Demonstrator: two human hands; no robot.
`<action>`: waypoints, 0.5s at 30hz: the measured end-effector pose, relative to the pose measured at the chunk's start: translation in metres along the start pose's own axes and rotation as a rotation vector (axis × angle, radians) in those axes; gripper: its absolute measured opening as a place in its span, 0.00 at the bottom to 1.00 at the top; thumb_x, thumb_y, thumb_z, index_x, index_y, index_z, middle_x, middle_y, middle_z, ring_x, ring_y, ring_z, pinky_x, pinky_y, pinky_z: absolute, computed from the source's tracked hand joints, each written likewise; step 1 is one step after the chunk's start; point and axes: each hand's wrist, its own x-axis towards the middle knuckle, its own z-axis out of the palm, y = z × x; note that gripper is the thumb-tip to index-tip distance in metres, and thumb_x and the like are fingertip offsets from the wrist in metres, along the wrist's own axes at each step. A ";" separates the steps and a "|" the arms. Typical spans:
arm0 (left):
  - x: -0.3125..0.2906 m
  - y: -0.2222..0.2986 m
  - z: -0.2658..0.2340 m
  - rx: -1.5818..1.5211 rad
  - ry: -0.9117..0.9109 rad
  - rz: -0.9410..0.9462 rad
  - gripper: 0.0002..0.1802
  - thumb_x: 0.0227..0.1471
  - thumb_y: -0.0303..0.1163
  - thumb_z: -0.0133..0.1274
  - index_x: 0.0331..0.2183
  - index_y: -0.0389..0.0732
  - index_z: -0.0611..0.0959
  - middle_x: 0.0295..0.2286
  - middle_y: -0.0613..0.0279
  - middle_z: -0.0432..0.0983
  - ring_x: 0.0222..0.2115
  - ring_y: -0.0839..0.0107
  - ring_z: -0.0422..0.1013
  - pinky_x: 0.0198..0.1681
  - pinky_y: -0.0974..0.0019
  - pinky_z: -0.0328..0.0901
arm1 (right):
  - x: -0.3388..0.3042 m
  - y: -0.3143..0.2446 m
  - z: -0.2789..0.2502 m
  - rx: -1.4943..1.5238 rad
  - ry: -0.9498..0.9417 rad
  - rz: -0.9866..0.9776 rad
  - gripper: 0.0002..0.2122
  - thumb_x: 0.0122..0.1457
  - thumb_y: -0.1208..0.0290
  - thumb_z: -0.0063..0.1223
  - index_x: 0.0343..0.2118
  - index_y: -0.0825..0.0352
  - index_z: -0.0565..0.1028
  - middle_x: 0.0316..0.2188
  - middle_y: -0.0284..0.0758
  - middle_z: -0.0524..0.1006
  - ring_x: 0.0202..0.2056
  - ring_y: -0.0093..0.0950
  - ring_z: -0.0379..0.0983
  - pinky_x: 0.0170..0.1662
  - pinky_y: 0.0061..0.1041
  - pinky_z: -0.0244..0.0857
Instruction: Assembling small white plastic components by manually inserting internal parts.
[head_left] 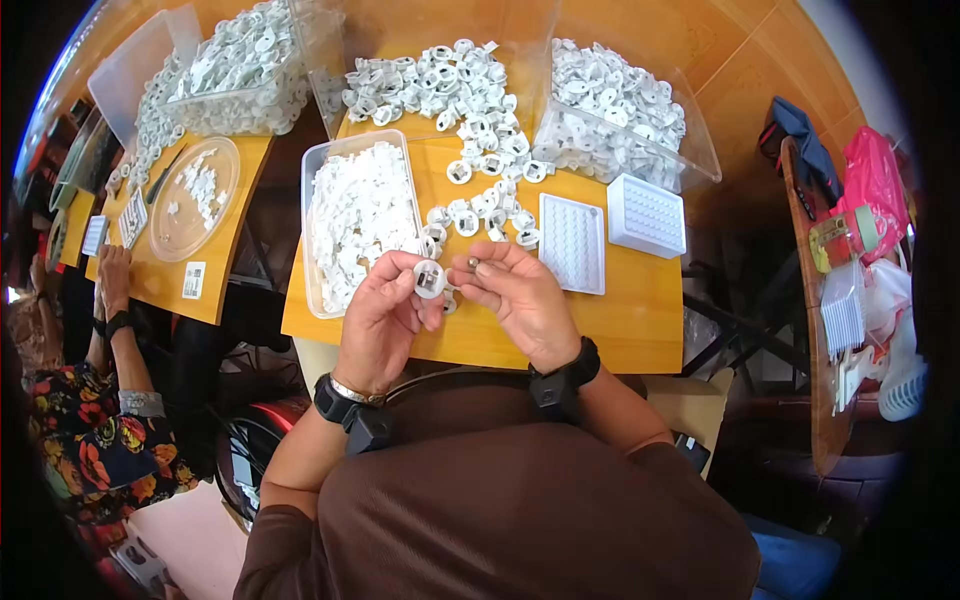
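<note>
Near the table's front edge, my left hand [376,318] pinches a round white plastic piece [429,279] with a dark slot in its middle. My right hand [530,305], just to its right, has thumb and forefinger closed on a small round metallic piece [473,263], too small to name exactly. The two pieces are close but apart. Behind my hands lie several similar round white pieces [466,222], spread loosely on the table. To the left of them stands a clear tub [309,240] full of small white plastic parts [365,205].
A white pocketed tray [572,250] and a stack of such trays [646,238] are at the right. Large clear bins [700,165] of round white pieces stand behind. At the left, a co-worker's hands [114,275] rest by another table [215,285]. A cluttered shelf [815,330] is far right.
</note>
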 end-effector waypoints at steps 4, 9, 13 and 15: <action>0.000 0.000 0.001 -0.009 0.007 -0.015 0.11 0.59 0.35 0.47 0.37 0.37 0.73 0.29 0.57 0.76 0.25 0.74 0.71 0.31 0.72 0.66 | 0.000 0.003 0.001 -0.021 -0.011 -0.008 0.09 0.62 0.78 0.45 0.45 0.69 0.70 0.41 0.40 0.76 0.43 0.29 0.75 0.47 0.23 0.70; 0.002 0.000 0.002 -0.010 0.011 -0.045 0.11 0.59 0.35 0.47 0.37 0.36 0.73 0.28 0.57 0.75 0.24 0.74 0.71 0.31 0.73 0.66 | 0.000 0.001 0.005 -0.049 -0.015 -0.014 0.10 0.62 0.77 0.45 0.46 0.68 0.70 0.39 0.37 0.76 0.40 0.25 0.75 0.45 0.22 0.69; 0.002 -0.001 0.004 -0.017 0.014 -0.042 0.11 0.59 0.35 0.47 0.38 0.36 0.73 0.28 0.56 0.75 0.24 0.73 0.71 0.31 0.72 0.66 | -0.001 0.001 0.004 -0.053 -0.037 -0.047 0.09 0.62 0.76 0.45 0.45 0.68 0.71 0.38 0.36 0.77 0.38 0.24 0.75 0.44 0.22 0.69; 0.002 -0.002 0.004 -0.022 0.017 -0.044 0.12 0.59 0.35 0.47 0.38 0.36 0.73 0.28 0.56 0.75 0.24 0.73 0.71 0.30 0.72 0.66 | -0.001 0.001 0.004 -0.064 -0.030 -0.061 0.09 0.62 0.76 0.46 0.45 0.69 0.72 0.37 0.36 0.77 0.38 0.23 0.75 0.43 0.22 0.69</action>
